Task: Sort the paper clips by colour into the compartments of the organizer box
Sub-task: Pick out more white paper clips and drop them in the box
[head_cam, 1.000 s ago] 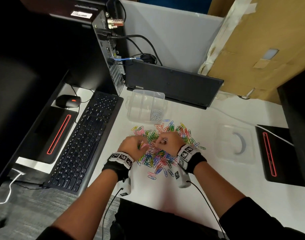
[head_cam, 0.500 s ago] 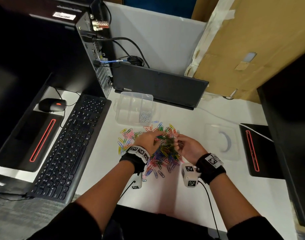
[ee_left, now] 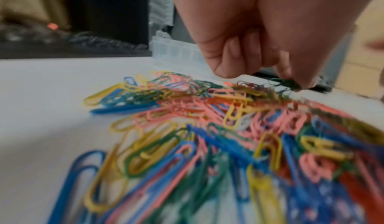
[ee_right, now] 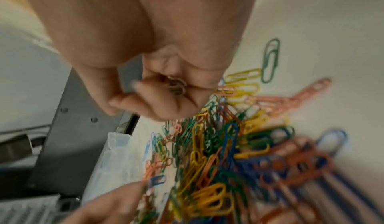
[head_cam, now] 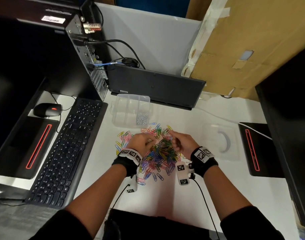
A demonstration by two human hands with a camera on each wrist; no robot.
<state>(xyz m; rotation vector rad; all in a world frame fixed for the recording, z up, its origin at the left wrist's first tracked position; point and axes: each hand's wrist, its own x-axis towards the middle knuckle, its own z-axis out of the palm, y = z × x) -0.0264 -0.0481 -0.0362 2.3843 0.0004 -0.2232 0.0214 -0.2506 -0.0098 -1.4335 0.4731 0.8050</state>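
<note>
hands point(head_cam: 163, 144) over mixed paper clips point(head_cam: 158, 156), silver clips point(ee_right: 176, 85) in right palm

White letter legends on the keyboard point(head_cam: 65, 149), too small to read, no other legible text

1. The paper clips point(head_cam: 158, 153) in the heap look coated in smooth, shiny colour: blue, green, yellow, pink, red.
2. The organizer box point(head_cam: 131, 110), just behind the heap, is clear, smooth plastic. You can see through it.
3. The clips point(head_cam: 141, 119) inside the box look like bare, shiny silver metal.
4. The clear lid point(head_cam: 219, 141), right of the heap, is the same see-through plastic.
5. The table point(head_cam: 183, 196) under the heap is white, smooth and matt.
6. The keyboard point(head_cam: 68, 149), left of the heap, is black matt plastic.
7. The cardboard point(head_cam: 252, 49), far behind the heap, is brown, rough and dull, with papery tape on it.
8. The wrist bands point(head_cam: 125, 163) by the heap look like soft black cloth.
</note>
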